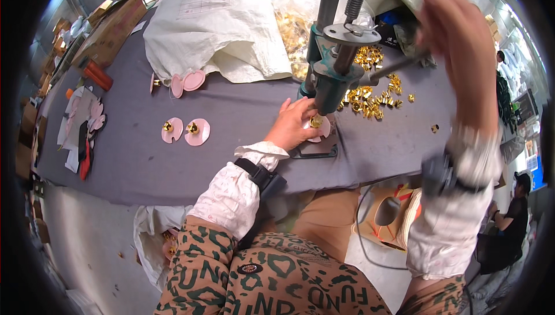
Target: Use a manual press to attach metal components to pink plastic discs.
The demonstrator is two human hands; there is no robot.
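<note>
My left hand (292, 123) has its thumb and fingers closed on a pink disc (324, 127) with a gold metal fitting (315, 121) on it, directly beneath the ram of a green hand press (330, 86). Up at the right, my right hand (457, 32) is blurred by motion, its fingers curled at the end of the press lever (399, 67). Left of the press lie two more pink discs (197, 132), each carrying a gold fitting. Farther back, other pink round pieces (193, 80) rest at the edge of a white woven sack.
Loose gold fittings (370, 102) are heaped right of the press. A big white sack (214, 32) covers the back of the grey-clothed table (243, 176). Scraps and a red-handled tool (85, 162) lie far left. A person (511, 222) sits at the right, beyond a cardboard box (384, 214).
</note>
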